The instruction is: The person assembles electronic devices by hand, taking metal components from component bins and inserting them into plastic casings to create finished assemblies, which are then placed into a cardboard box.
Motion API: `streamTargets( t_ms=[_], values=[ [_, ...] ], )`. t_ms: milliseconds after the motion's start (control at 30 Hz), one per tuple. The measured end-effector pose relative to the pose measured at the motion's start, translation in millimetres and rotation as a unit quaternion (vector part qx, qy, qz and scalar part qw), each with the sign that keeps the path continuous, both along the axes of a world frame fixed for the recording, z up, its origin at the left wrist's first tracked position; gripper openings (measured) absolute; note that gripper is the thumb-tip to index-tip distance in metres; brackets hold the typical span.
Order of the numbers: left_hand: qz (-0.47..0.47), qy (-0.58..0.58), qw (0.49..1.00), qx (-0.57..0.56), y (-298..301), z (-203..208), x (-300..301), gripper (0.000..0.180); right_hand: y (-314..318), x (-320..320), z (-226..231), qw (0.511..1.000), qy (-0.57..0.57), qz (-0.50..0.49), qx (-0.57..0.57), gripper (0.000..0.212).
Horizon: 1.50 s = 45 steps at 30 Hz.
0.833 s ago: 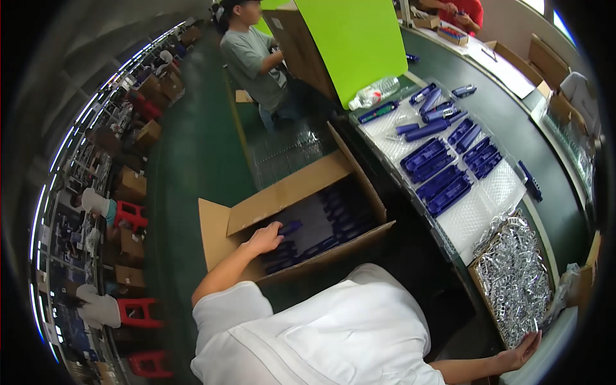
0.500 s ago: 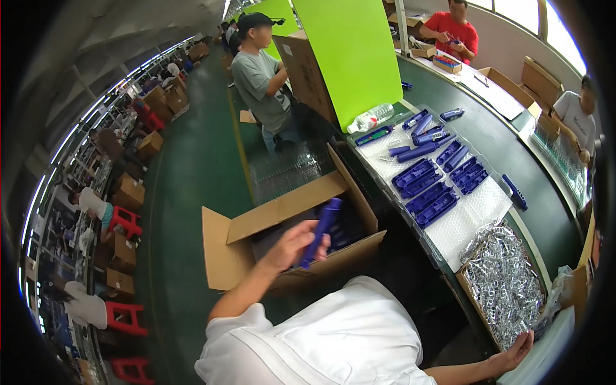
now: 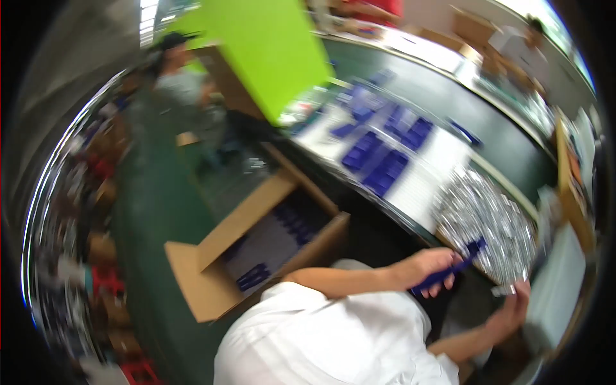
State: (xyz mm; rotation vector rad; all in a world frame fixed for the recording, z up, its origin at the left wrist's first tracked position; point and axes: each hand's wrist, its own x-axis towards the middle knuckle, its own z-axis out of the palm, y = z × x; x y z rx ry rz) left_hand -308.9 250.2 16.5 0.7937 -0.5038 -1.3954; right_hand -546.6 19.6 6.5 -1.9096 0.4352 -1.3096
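Observation:
My left hand [image 3: 431, 268] is closed around a long dark blue plastic casing [image 3: 473, 250], held tilted before my body at the near edge of the bench. Close by on the right, my right hand [image 3: 512, 308] pinches a small clear, shiny plastic piece [image 3: 504, 290]. Its fingers are by the lower corner of a shallow cardboard box [image 3: 454, 246] heaped with many such clear pieces [image 3: 484, 215]. Motion blurs both hands, so finer details of the casing cannot be made out.
An open cardboard box [image 3: 221, 240] with blue parts inside stands left of me. On the bench, blue casing halves [image 3: 385, 173] lie on a white padded sheet [image 3: 443, 154]. A green panel [image 3: 256, 58] rises behind. People [image 3: 183, 83] stand or sit farther off.
My left hand has carried the blue casing from above the open box rightward to the bench edge. My right hand now holds a clear piece. The whole view has swung round.

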Motion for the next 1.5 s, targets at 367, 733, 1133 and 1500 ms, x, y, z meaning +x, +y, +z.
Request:
streamTargets(
  t_ms=[367,733,1133,1500],
  values=[
    [-0.066,-0.004,0.997,-0.027,-17.6,-28.0,-2.7,0.050,84.1,74.0,45.3,0.992,0.104,-0.020,0.068,0.020],
    [-0.070,-0.076,0.994,0.024,-19.8,-35.6,-17.2,0.043,91.3,82.1,23.6,0.980,0.185,-0.061,0.033,0.013],
    [-0.050,-0.095,0.993,0.047,-26.1,-44.1,-15.5,0.038,89.2,90.8,9.5,0.969,0.226,-0.088,-0.051,0.014],
    [0.007,-0.264,0.963,-0.045,-32.3,-56.6,-17.1,0.030,88.2,90.3,5.1,0.971,0.158,-0.080,0.163,0.034]
  ],
)
